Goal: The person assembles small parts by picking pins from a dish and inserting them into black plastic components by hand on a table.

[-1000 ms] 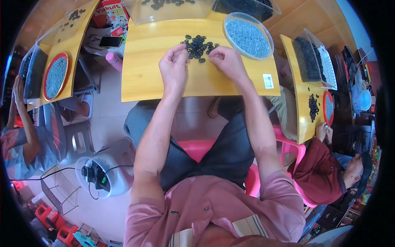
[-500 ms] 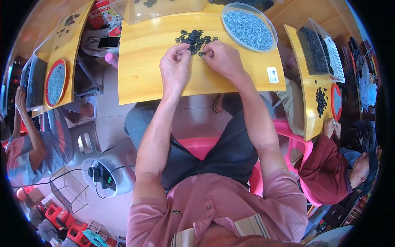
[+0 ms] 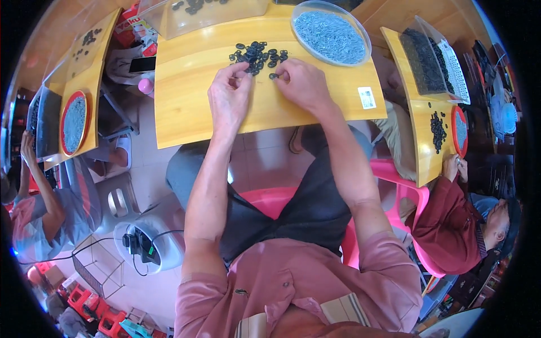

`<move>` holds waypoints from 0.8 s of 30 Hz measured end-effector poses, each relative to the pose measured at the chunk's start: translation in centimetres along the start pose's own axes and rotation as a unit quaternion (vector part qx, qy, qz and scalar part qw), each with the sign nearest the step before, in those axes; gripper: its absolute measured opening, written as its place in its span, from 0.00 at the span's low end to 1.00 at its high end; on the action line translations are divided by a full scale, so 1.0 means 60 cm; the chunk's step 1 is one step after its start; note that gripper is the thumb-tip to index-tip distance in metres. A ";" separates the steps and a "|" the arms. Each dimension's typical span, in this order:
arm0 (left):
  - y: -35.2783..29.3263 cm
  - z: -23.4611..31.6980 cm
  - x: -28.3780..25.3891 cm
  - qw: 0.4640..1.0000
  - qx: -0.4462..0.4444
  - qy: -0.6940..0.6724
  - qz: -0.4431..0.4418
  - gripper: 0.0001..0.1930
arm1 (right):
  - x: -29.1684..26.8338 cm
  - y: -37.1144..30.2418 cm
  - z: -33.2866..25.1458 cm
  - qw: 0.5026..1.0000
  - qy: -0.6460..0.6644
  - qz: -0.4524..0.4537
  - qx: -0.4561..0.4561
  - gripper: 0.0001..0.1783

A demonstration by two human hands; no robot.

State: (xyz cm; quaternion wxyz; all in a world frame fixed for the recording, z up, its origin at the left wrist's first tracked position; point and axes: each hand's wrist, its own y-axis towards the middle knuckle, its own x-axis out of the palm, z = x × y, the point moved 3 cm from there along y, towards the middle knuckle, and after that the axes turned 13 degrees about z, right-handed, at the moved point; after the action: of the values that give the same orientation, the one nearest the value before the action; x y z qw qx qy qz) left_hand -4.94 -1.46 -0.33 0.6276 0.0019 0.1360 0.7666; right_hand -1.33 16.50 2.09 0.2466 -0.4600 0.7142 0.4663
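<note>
- A yellow wooden tabletop (image 3: 186,107) lies before the person, its near edge over their knees.
- A round tray of small grey metal pieces (image 3: 330,35) sits at the tabletop's far right corner, well apart from both hands.
- A clear plastic bin (image 3: 208,14) holding a few black rings stands along the far edge, left of the tray.
- The left hand (image 3: 228,98) rests on the tabletop near its middle, fingers curled together with the tips pinched; what they pinch is too small to make out.
- The right hand (image 3: 304,84) lies just right of it, fingers bent inward and closed, thumb and forefinger touching one black ring (image 3: 273,75) on the wood.
- A loose pile of small black rings (image 3: 256,53) is spread just beyond both hands' fingertips, toward the far edge, between the bin and the tray.
- A white sticker (image 3: 367,97) sits near the tabletop's right edge.
- At the neighbouring table on the right, another person's hand (image 3: 453,166) is near that table's near end.
</note>
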 end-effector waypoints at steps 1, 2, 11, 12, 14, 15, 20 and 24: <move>-0.001 0.000 -0.003 1.000 0.000 0.001 0.000 0.11 | 0.001 -0.001 -0.002 1.000 0.001 -0.001 0.000 0.09; -0.001 0.001 -0.005 1.000 0.009 0.018 -0.007 0.11 | 0.000 0.000 -0.005 1.000 0.012 0.002 0.009 0.09; 0.001 0.018 -0.007 0.995 0.045 0.090 -0.017 0.10 | 0.018 -0.008 -0.035 0.999 0.042 -0.005 -0.021 0.07; 0.001 0.016 -0.008 0.994 0.044 0.095 -0.014 0.10 | 0.022 -0.009 -0.039 0.999 0.040 -0.009 -0.032 0.07; 0.002 0.018 -0.008 0.993 0.050 0.102 -0.017 0.11 | 0.026 -0.007 -0.041 0.999 0.033 -0.009 -0.038 0.07; 0.001 0.019 -0.007 0.992 0.056 0.109 -0.020 0.12 | 0.026 -0.006 -0.041 0.999 0.026 -0.009 -0.044 0.07; 0.002 0.019 -0.011 0.992 0.042 0.121 -0.010 0.10 | 0.015 0.000 -0.045 0.999 0.051 -0.012 0.005 0.07; 0.002 0.032 -0.011 0.985 0.066 0.158 -0.018 0.10 | 0.003 0.011 -0.006 0.995 0.082 0.048 0.026 0.06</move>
State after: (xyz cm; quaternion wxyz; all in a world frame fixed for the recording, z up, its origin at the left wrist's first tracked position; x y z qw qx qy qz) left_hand -4.59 -1.71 1.63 0.6104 -0.0807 0.2837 0.7351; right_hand -1.96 16.22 2.40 0.1771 -0.4554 0.7651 0.4194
